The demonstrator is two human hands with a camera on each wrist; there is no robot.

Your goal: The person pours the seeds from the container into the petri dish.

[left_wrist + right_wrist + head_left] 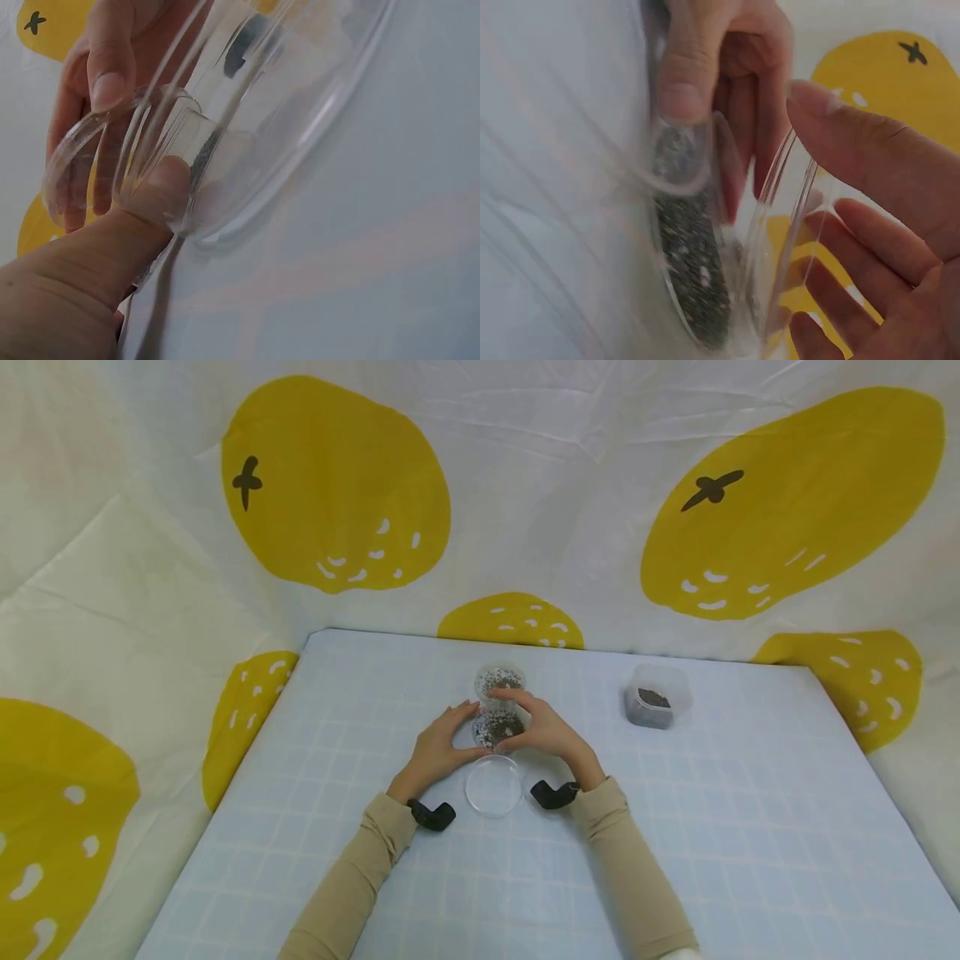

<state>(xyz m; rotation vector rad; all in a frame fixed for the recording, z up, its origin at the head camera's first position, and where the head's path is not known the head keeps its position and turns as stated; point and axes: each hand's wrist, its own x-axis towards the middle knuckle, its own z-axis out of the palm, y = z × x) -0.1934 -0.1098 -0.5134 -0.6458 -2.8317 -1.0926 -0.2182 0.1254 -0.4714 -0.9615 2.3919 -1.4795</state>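
Between my hands on the table is a round clear petri dish (493,727) filled with dark soil and white granules. My left hand (438,752) grips its left edge, the thumb (166,180) pressed on the near rim. With thumb and fingers my right hand (551,731) holds a clear petri dish lid (784,202), tilted over the soil-filled dish. Just behind lies a second dish (498,678) with similar dark and white contents. Nearer me is a clear, empty-looking dish (493,787).
Another clear round piece (538,772) lies partly hidden beneath my right wrist. To the right stands a small clear plastic box (649,714) of dark soil, with its lid open behind. A fruit-patterned cloth (525,527) hangs along the table's far edge.
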